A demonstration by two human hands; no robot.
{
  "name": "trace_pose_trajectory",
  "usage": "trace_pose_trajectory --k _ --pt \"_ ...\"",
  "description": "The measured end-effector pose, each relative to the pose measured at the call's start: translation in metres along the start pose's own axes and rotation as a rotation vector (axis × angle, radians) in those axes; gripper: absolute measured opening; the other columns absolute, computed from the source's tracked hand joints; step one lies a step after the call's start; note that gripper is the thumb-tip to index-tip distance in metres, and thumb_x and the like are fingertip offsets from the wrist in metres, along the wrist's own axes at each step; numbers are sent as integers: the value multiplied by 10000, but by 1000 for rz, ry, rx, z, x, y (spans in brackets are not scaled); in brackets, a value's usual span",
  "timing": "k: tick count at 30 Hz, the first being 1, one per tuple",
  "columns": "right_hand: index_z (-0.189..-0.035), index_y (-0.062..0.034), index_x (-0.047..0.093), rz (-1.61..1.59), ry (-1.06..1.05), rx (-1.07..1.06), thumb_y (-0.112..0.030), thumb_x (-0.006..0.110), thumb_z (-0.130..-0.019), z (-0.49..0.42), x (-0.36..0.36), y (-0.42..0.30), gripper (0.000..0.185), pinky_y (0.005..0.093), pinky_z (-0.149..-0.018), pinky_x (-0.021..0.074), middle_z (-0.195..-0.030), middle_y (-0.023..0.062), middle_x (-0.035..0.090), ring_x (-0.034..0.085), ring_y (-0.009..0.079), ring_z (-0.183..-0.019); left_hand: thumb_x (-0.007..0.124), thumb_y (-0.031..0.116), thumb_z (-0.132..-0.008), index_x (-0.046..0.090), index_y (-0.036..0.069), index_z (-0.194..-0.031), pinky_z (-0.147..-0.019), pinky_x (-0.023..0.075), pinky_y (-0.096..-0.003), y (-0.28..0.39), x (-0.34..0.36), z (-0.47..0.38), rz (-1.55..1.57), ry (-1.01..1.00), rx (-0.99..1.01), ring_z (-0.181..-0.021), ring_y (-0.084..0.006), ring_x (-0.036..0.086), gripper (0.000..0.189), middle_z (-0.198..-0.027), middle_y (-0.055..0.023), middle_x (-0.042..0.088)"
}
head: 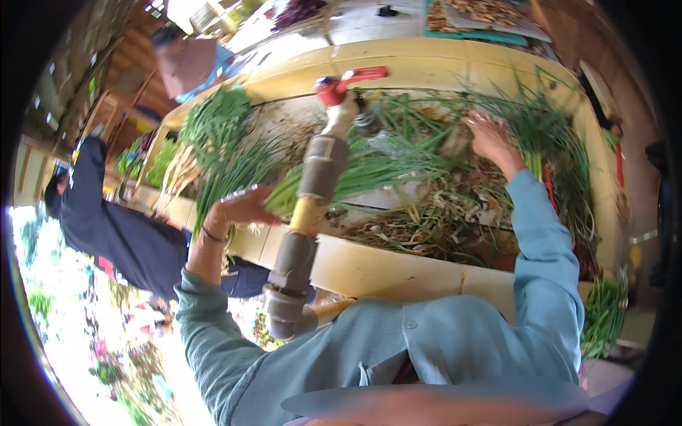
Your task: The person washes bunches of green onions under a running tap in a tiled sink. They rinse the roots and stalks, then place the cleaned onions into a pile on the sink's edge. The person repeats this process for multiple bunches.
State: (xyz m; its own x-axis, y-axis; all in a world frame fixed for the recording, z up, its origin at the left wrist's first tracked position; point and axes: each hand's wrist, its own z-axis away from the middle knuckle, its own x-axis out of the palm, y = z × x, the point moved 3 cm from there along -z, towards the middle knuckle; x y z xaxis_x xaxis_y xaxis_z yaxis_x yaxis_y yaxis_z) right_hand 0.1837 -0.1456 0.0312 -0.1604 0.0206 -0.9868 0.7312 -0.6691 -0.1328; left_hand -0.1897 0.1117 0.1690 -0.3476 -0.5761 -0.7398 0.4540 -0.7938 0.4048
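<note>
My left hand, wet and with a dark band at the wrist, grips the pale stem end of a bunch of green onions. The bunch lies across the tiled basin, its leaves pointing right beneath the tap. Blurred water seems to run from the tap onto the leaves. Beyond the leaf tips, my right hand is raised over the basin with fingers apart, and I see nothing held in it. A grey pipe with a red valve handle rises in front and hides part of the bunch.
Wilted leaves and trimmings litter the basin floor. Leafy greens rest on the left, more green onions on the right. A yellow tiled rim surrounds the basin. A person in dark clothes is at left; another person is beyond.
</note>
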Motion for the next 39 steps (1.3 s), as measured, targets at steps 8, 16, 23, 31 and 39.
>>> trace_pose_trajectory --k 8,16,23,31,39 --pt "-1096 -139 483 -94 -30 -205 -90 546 -777 16 20 -40 329 523 -901 318 -1218 40 407 386 270 -1136 739 395 -585 522 -45 -995 -691 428 -291 -89 -68 108 132 463 -402 -803 -181 552 639 -834 -120 604" --pt "-1095 -69 475 -96 -255 -293 -95 510 -823 24 30 -69 275 410 -911 398 -1219 92 412 434 293 -1077 779 247 -569 297 -62 -1230 -848 399 -283 -158 -21 155 240 451 -580 -916 -187 538 874 -957 -135 585" --pt "-972 -25 562 -440 -194 -490 -217 499 -846 16 25 -122 238 360 -746 458 -902 94 595 569 279 -844 817 298 -470 117 -13 -1315 -991 270 -314 -190 11 145 -12 568 -517 -1221 -263 275 1141 -1303 -192 281" --pt "-775 -105 524 -1668 -407 -100 -207 409 -870 -15 46 -183 181 227 -438 315 -610 -14 481 401 66 -496 769 363 -491 73 154 -1357 -883 352 -461 -174 22 138 -563 345 -775 -1053 -355 490 1131 -1135 -194 511" --pt "-904 -73 528 -1278 -468 -29 -89 515 -776 1 50 -186 130 241 -360 262 -651 15 478 357 84 -447 755 276 -534 91 182 -1359 -828 318 -568 -154 41 137 -726 437 -755 -1086 -239 479 1064 -1236 -56 448"
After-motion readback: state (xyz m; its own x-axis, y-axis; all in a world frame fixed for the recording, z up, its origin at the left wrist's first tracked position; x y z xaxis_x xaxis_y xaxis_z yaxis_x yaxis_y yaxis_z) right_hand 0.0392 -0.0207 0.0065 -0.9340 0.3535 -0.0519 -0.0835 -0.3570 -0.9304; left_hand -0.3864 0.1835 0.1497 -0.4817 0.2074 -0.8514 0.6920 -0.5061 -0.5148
